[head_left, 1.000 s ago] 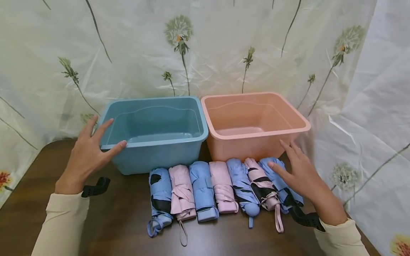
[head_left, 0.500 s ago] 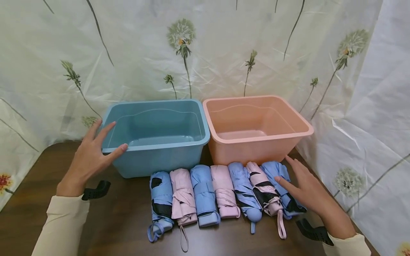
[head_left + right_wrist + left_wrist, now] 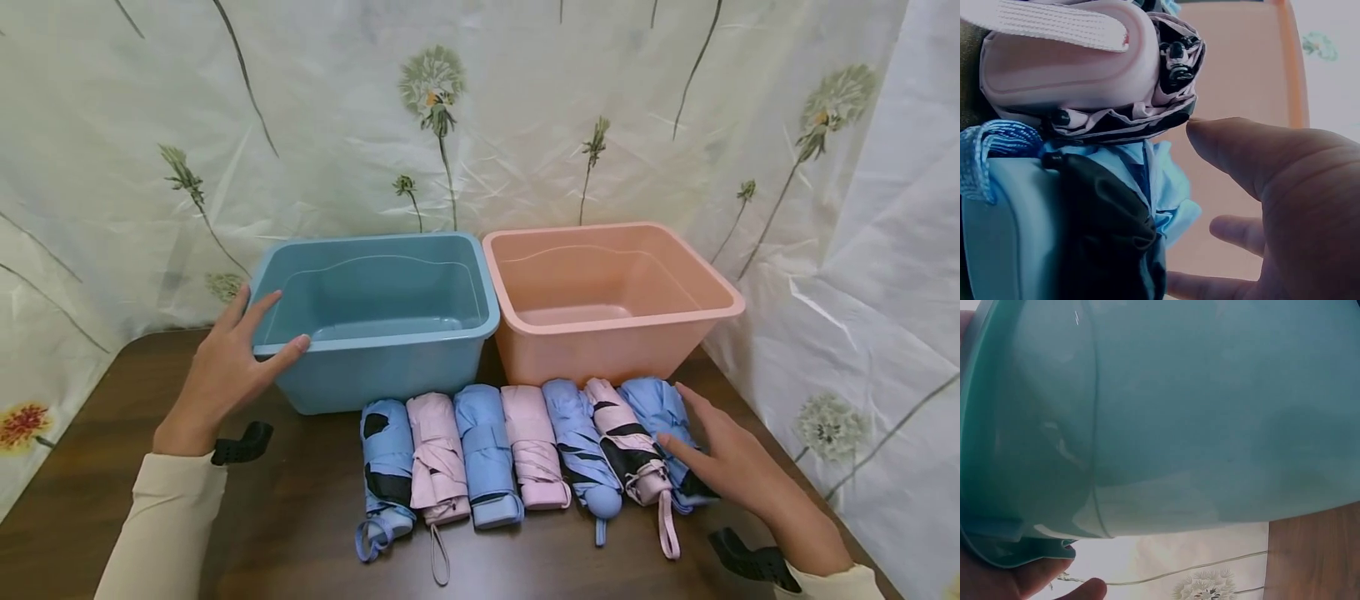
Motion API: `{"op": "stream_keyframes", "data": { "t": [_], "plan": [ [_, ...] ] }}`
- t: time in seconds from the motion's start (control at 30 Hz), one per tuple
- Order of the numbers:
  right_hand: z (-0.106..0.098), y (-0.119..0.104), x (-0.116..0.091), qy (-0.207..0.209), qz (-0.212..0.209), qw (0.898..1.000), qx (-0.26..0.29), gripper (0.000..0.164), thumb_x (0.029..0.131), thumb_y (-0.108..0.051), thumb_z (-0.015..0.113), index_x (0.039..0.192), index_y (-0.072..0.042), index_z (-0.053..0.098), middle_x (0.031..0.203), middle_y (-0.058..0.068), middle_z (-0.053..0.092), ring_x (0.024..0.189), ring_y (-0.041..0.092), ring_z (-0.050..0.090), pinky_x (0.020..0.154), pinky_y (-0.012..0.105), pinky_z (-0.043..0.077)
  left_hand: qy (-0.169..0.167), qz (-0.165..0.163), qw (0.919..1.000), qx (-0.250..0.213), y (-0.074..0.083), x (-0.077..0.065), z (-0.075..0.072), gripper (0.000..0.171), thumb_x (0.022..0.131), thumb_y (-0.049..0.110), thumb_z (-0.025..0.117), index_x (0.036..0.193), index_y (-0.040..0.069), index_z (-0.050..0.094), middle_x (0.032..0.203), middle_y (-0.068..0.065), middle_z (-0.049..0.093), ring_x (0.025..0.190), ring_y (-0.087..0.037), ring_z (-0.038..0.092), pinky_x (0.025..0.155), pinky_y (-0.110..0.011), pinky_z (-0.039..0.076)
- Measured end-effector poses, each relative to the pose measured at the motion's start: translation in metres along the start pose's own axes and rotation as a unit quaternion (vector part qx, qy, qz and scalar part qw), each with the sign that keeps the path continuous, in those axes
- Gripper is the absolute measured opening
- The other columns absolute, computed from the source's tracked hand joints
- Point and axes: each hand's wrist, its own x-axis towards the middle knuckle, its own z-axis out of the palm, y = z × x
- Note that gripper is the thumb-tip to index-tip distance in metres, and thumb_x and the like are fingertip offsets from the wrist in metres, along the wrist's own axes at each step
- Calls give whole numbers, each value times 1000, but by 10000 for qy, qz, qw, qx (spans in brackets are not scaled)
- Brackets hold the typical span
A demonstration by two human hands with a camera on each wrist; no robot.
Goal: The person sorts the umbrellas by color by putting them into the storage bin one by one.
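My left hand point(image 3: 225, 367) is at the left front corner of a blue plastic bin point(image 3: 382, 371), its fingers spread and touching the rim. The bin's outer wall point(image 3: 1210, 412) fills most of the left wrist view. My right hand point(image 3: 738, 458) hovers around the right end of a row of folded umbrellas, thumb and fingers apart. Nearest to it are a blue umbrella point(image 3: 658, 408) and a pink-and-black umbrella point(image 3: 622, 433). In the right wrist view the thumb point(image 3: 1229, 147) lies close beside the pink umbrella point(image 3: 1072, 69); whether it touches cannot be told.
An orange bin point(image 3: 607, 350) stands right of the blue one, behind the umbrellas. More folded umbrellas, such as a blue one point(image 3: 483, 450) and a pink one point(image 3: 437, 450), lie side by side on the dark wooden table point(image 3: 300, 517). A floral sheet point(image 3: 337, 125) hangs behind.
My right hand has moved down from near the orange bin's front to beside the rightmost blue umbrella. My left hand stays at the blue bin's corner. The view has shifted slightly.
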Motion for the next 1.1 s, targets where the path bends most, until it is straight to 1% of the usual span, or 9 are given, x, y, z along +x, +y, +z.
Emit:
{"op": "stream_keyframes", "data": {
  "t": [0.2,0.3,0.4,0.53,0.67,0.73,0.87,1.1],
  "plan": [
    [5,2,-3,111,-137,9998,2,78,91,-42,64,151,-8,27,139,30,44,114,49,52,87,67,41,49,-17,10000,-7,-2,0,1,80,87,58,58,152,20,32,161,-15,8,141,-48,20,96,-76,24],
    [9,2,-4,144,-180,9997,-14,77,90,-40,67,150,-8,30,138,30,46,110,49,55,85,66,43,80,5,10000,-33,-4,0,2,79,87,58,58,152,20,33,161,-14,8,140,-48,21,95,-76,25],
    [11,4,-6,37,-182,9998,-42,79,88,-38,69,150,-7,31,138,32,45,113,51,53,85,66,43,52,-6,10000,-47,-5,-2,3,78,87,58,58,151,18,35,161,-14,8,140,-48,21,95,-76,25],
    [10,7,-5,3,-214,9997,-130,80,86,-34,72,149,-6,31,136,34,45,115,53,50,87,67,42,20,1,9999,-101,-4,-2,3,78,87,58,59,149,16,37,160,-15,9,141,-47,21,96,-75,25],
    [9,10,-1,46,-321,9992,-228,80,85,-29,74,148,-4,33,133,36,46,114,53,51,86,67,42,137,54,9998,-99,-2,1,3,77,87,58,59,148,15,40,160,-17,12,139,-49,23,96,-75,26],
    [10,11,-1,-90,-245,9992,-299,79,84,-31,74,147,-3,33,132,37,47,113,54,50,86,66,42,177,62,9998,-80,-1,1,3,75,87,57,59,146,14,42,159,-18,13,138,-50,25,96,-75,27],
    [12,10,-1,-345,-17,9986,-408,80,84,-35,74,146,-3,34,130,39,47,112,55,51,85,66,43,152,60,9998,-84,-2,-1,3,74,87,57,60,144,12,45,159,-19,13,139,-49,25,96,-74,27],
    [9,11,1,-362,47,9987,-357,79,85,-35,73,146,-3,35,129,38,49,110,53,54,85,65,44,146,97,9998,-127,-1,1,4,73,87,58,59,142,11,47,160,-17,11,140,-46,22,97,-73,27]
  ]
}}
